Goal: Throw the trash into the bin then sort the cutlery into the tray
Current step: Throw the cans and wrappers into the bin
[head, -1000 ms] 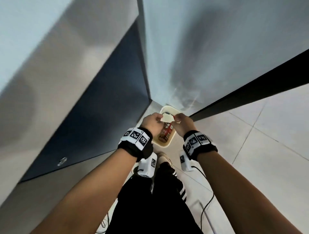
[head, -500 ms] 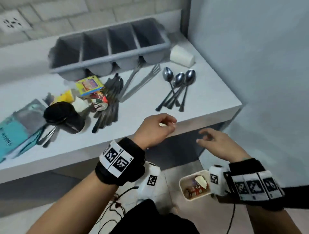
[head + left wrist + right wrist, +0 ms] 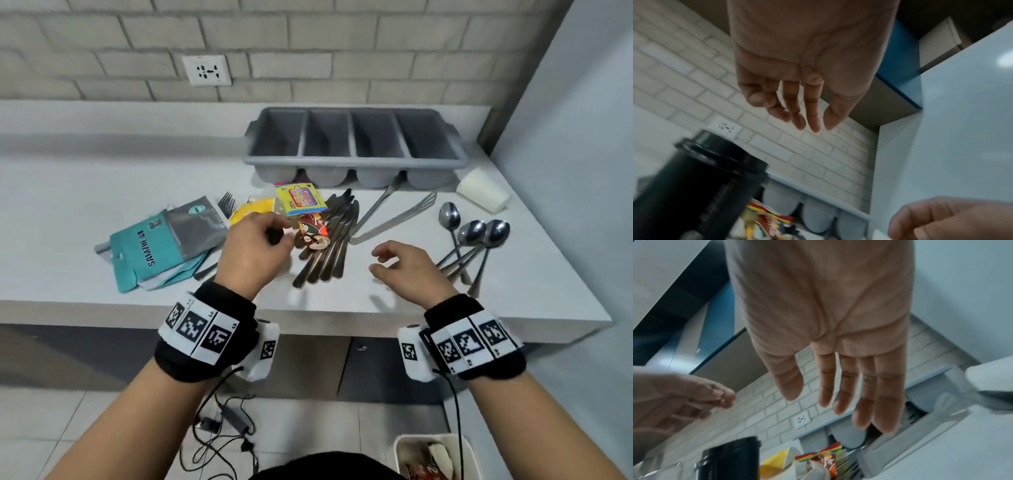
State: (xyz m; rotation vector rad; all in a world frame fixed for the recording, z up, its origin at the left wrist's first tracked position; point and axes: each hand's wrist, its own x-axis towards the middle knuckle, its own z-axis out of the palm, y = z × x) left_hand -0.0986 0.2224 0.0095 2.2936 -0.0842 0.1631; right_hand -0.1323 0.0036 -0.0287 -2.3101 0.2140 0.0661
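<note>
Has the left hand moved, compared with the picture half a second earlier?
Yes. The left hand has gone forward past the counter's front edge and is now above the black cup.

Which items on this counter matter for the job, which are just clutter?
Job:
tray
bin
knives
spoons
forks
wrappers
black cup
white cup

Not job:
wall socket
floor cables

Socket (image 3: 206,70) sat in brick wall (image 3: 342,51) behind counter (image 3: 85,192). Cables and an adapter (image 3: 236,416) lay on tiled floor (image 3: 68,421) below. Blue cabinet (image 3: 898,65) hung overhead.
</note>
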